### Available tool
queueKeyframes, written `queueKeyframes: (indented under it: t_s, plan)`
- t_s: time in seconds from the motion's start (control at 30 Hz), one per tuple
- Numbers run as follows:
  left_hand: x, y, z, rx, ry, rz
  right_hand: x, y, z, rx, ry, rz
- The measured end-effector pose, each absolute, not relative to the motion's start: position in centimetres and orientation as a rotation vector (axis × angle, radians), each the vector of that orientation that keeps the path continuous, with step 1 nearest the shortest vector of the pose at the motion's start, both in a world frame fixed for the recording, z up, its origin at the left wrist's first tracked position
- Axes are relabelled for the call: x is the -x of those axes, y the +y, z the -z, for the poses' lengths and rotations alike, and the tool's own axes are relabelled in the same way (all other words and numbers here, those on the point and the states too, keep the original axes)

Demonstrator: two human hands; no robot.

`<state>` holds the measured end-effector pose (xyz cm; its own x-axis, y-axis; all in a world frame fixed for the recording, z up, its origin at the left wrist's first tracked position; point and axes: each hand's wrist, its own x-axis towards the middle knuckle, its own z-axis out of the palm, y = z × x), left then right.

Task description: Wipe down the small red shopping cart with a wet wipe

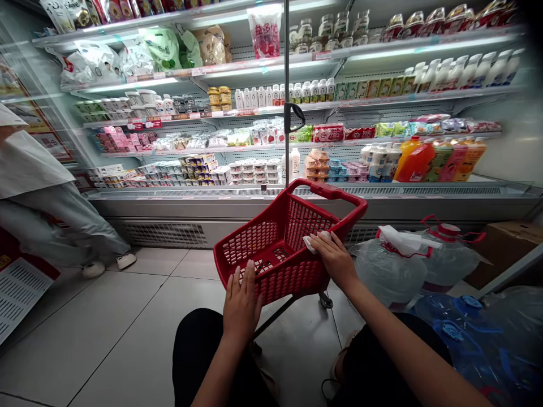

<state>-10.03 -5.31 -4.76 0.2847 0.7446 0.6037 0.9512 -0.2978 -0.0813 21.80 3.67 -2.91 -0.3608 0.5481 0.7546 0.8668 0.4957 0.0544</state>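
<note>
Blazing cool white from under the shelves (237,68), glaring on white bottles (475,70) upper right! Dimming to grey across the floor (114,316), near black in the trousers (197,350). Crisp on the red cart (278,285), smeared around the person (38,164) at far left, stretched toward the edges, blacked out top right.

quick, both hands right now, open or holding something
Left hand: open, fingers extended at the red cart's near side, no object visible in it.
Right hand: holding a white wipe against the cart's rim.
</note>
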Motion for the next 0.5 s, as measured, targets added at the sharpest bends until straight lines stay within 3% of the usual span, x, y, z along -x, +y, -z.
queueKeyframes:
  t_s: [0.3,0.5]
  plan:
    - [8.1,-5.8,4.8,2.113,-1.563,0.626,-12.5,-0.1,5.7,0.96,-2.176,0.54]
    - [8.0,-6.1,4.8,2.174,-1.521,0.613,-16.9,1.7,4.2,0.974,-2.214,0.538]
